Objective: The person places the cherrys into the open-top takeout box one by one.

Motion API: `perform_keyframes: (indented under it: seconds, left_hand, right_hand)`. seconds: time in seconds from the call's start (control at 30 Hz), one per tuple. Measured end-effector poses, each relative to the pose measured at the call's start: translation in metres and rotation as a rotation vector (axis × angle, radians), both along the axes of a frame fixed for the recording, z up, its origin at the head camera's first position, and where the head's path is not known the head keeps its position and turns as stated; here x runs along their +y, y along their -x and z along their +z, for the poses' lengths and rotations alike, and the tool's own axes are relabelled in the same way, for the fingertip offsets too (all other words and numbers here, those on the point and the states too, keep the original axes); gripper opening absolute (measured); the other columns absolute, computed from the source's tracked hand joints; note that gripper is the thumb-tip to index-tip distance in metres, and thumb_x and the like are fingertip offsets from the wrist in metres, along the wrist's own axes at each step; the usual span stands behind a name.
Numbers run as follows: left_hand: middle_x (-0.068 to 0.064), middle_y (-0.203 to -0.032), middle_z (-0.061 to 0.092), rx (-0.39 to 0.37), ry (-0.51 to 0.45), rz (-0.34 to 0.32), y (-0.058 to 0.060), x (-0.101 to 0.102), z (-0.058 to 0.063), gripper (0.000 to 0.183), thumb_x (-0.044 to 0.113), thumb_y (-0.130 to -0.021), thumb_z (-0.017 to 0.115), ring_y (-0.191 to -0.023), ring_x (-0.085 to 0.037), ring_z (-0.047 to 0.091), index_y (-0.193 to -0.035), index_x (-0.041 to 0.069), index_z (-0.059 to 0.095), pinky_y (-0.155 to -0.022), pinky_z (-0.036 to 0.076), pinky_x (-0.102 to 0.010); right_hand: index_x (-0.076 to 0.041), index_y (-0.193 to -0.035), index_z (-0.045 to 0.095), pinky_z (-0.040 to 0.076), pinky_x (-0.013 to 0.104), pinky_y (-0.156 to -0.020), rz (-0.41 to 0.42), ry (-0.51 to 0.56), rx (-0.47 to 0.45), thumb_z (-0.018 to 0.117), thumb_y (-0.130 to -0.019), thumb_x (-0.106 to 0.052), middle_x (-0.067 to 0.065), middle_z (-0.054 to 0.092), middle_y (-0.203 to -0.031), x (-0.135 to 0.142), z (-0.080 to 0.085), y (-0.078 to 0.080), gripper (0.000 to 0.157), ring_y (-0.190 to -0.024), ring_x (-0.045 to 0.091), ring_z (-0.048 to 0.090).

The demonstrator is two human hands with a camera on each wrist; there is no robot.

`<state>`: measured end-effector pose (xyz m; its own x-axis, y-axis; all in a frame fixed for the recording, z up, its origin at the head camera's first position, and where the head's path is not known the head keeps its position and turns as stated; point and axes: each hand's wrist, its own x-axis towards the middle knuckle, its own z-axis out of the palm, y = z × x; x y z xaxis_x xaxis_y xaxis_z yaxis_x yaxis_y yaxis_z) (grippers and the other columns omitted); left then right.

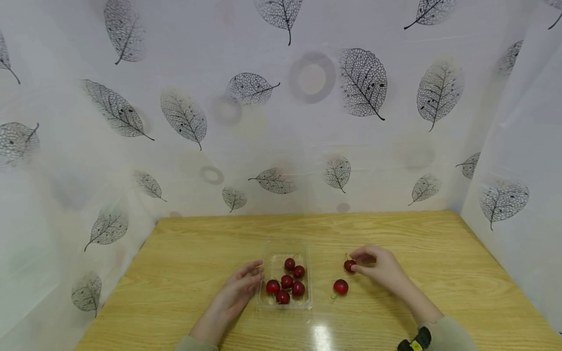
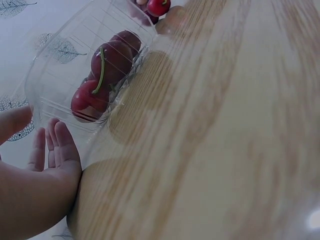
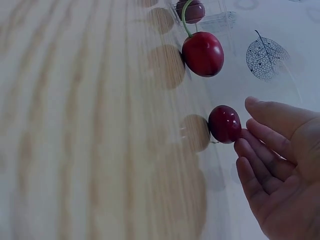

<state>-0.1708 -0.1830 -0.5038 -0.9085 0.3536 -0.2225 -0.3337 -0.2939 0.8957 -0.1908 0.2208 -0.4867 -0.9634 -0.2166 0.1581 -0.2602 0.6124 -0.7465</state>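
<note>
A clear plastic box holds several dark red cherries, some with green stems. My left hand stands at the box's left side, fingers relaxed and slightly spread; whether the fingertips touch the wall is hard to tell. Right of the box, my right hand is at a loose cherry on the table. In the right wrist view its fingertips touch that cherry, while the thumb stands apart from it. Nearer the front lies another loose cherry, its stem visible in the right wrist view.
The wooden table meets a pale curtain with leaf prints at the back and sides. A dark band with a yellow patch is near the right sleeve. Light glares on the front of the tabletop.
</note>
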Motion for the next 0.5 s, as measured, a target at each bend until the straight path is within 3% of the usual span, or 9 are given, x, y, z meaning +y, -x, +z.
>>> perform_keyframes:
  seconds: [0.5]
  left_hand:
    - [0.005, -0.125, 0.055, 0.004, -0.004, -0.012, 0.000, -0.002, 0.000, 0.046, 0.000, -0.105, 0.055, -0.113, -0.004, 0.060, -0.150, 0.002, 0.047, -0.104, 0.049, -0.019]
  right_hand:
    - [-0.001, -0.113, 0.077, 0.060, 0.023, -0.083, 0.033, 0.026, -0.039, 0.087, -0.088, -0.013, 0.010, 0.077, -0.107, 0.000, -0.012, 0.006, 0.030, -0.094, 0.014, 0.072]
